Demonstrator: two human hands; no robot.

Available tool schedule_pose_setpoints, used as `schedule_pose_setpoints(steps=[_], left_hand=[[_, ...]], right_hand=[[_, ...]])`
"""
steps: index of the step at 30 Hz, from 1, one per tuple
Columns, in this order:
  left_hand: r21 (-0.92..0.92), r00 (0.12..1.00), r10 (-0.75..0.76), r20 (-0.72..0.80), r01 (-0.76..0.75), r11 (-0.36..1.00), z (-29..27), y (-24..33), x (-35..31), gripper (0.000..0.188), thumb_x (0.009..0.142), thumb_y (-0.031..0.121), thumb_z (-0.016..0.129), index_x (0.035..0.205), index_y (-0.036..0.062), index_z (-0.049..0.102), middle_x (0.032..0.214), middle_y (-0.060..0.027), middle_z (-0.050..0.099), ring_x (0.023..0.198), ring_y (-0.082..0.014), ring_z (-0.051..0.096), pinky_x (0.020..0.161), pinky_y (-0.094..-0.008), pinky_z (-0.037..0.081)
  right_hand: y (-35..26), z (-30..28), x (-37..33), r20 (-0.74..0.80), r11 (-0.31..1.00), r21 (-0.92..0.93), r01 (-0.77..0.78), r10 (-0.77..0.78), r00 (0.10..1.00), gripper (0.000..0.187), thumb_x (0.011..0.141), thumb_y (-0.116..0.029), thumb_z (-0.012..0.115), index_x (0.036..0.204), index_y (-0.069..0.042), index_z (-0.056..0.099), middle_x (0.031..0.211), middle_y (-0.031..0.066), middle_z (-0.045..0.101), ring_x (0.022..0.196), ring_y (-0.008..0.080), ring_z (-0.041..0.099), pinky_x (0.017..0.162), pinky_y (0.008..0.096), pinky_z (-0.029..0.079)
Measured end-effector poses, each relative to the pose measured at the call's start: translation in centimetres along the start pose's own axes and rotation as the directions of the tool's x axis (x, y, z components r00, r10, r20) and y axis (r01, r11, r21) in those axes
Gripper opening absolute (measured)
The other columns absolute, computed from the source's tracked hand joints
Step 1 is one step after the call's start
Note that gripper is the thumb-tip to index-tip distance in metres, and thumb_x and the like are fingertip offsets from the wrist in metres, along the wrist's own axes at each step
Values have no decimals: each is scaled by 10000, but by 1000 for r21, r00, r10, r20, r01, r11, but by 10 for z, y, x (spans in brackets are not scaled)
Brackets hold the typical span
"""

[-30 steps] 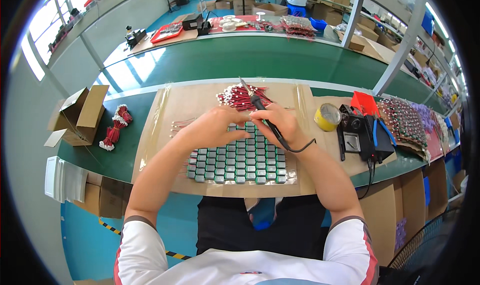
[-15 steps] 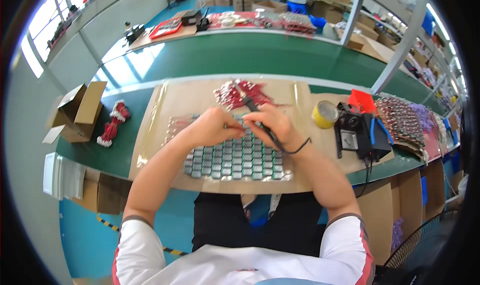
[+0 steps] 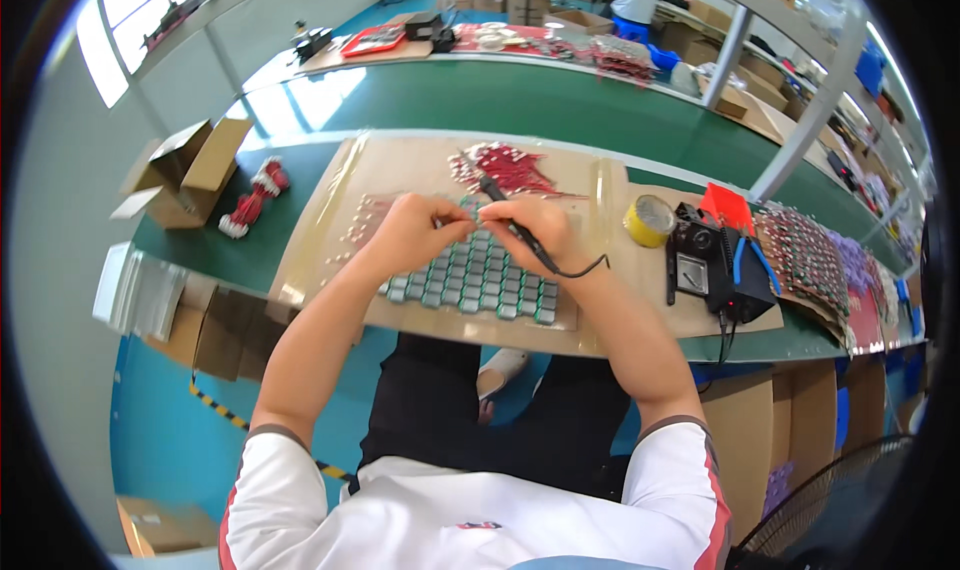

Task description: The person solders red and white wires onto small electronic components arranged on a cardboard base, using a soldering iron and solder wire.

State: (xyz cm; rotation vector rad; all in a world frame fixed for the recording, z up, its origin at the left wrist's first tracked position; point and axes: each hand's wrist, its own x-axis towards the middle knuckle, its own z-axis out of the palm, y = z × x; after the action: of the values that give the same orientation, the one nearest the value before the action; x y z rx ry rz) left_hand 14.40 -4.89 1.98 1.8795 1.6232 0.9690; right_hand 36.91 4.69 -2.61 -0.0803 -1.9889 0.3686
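Soldering iron (image 3: pixel 527 238) shifted left, pointing diagonally forward-left.

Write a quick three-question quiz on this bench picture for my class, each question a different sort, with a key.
1. Which hand holds the soldering iron? A) left; B) right; C) neither.
2. True or false: the open cardboard box on the near bench stands left of the grey blocks.
3. Fill in: the pile of loose wires beyond the blocks is mostly ____.

Key: 1 B, the right hand; 2 true; 3 red.
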Motion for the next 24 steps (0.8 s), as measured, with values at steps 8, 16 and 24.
schedule_pose_setpoints(steps=[8, 16, 24], left_hand=[[-84, 996, -91, 4, 91, 992, -7, -2, -34, 208, 951, 168, 845, 1075, 1, 857, 883, -80, 836, 816, -88, 770, 735, -275, 598], [-196, 988, -130, -88, 111, 974, -25, -38, -56, 206, 924, 169, 870, 1082, 38, 871, 894, -65, 836, 798, -89, 749, 715, -278, 587], [-199, 953, 54, -298, -118, 973, -42, -114, -84, 169, 910, 86, 874, 1061, 12, 853, 905, -42, 778, 781, -103, 669, 694, -278, 546]], right_hand=[[-15, 14, 4, -5, 997, 78, -11, 11, 1000, 277, 882, 26, 859, 1124, -65, 761, 919, 111, 767, 790, 244, 760, 679, 342, 594], [-31, 20, 4, 92, 1000, 24, -8, 6, 996, 305, 895, 53, 833, 1172, -60, 775, 836, 82, 695, 740, 233, 690, 647, 334, 544], [-24, 23, 0, 167, 993, 54, -107, 97, 981, 563, 923, -20, 845, 1460, 2, 678, 960, 118, 787, 801, 231, 745, 727, 345, 593]])
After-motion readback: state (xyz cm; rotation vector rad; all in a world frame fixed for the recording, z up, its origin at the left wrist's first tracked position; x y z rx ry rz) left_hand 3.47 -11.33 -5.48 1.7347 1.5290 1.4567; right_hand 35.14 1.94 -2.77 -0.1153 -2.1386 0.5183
